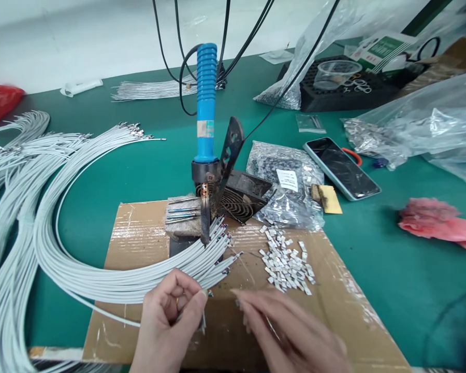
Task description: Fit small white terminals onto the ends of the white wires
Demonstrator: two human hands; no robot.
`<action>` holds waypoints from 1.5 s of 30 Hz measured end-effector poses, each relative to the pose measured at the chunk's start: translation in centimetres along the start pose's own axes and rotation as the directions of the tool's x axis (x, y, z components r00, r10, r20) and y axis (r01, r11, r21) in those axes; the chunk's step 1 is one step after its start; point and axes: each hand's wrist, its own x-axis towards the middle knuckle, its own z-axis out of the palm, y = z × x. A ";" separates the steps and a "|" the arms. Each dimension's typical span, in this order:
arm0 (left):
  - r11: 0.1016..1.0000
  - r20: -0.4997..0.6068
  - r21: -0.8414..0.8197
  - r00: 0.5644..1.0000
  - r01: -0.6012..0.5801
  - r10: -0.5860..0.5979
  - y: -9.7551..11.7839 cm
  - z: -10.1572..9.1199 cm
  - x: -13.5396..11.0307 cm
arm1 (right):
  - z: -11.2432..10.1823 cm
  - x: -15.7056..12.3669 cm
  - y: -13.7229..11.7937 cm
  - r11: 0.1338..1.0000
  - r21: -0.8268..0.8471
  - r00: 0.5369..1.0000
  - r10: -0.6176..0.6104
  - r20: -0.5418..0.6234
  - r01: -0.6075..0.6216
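My left hand (174, 316) is closed, thumb against forefinger. It grips a white cable (116, 317), which runs in from the left behind the hand, with a small end showing at the fingertips. To its right, my right hand (283, 326) is blurred, with thumb and fingertips pinched together. A small dark speck shows at those fingertips, too small to name. Just beyond my left hand lies a thick bundle of white cables (140, 285), ends pointing right. Small white metallic pieces (287, 264) lie in a loose pile beyond my right hand.
A blue-handled soldering iron (206, 103) stands tip down beyond the hands, by a fan (241, 199) and a sponge block (182, 217). Cardboard (345, 311) covers the near bench. A phone (341, 168), plastic bags (423, 119) and pink cloth (438, 223) lie right; more cables (15, 243) left.
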 end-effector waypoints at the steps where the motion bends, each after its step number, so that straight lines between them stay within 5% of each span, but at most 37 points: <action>1: 1.000 0.012 0.007 1.000 0.004 -0.004 -0.1 -0.1 0.0 | 0.1 0.2 -0.3 0.988 0.093 0.991 0.128 -0.024 -0.125; 5: 0.999 0.045 -0.023 0.999 -0.023 0.024 -0.9 -0.2 0.1 | 1.0 1.2 -1.8 0.716 0.438 0.802 0.597 0.021 -0.544; 8: 0.996 0.002 -0.061 0.998 -0.068 0.068 -1.2 0.1 0.0 | 1.6 1.7 -2.5 0.573 0.523 0.726 0.673 0.139 -0.631; 14: 0.993 -0.035 -0.033 0.993 -0.117 0.116 -0.7 0.7 -0.3 | 2.2 1.7 -2.0 0.630 0.544 0.813 0.551 0.188 -0.554; 30: 0.991 -0.050 0.026 0.990 -0.130 0.131 -0.6 1.1 0.1 | 1.8 1.2 -0.9 0.749 0.448 0.870 0.458 0.180 -0.487; 35: 0.991 -0.034 0.029 0.990 -0.132 0.133 -0.7 0.9 0.2 | 1.2 1.2 0.1 0.873 0.336 0.928 0.284 0.242 -0.355; 45: 0.996 -0.024 -0.005 0.995 -0.092 0.092 -0.4 0.9 0.2 | 1.0 0.7 0.4 0.966 0.148 0.971 0.189 0.149 -0.211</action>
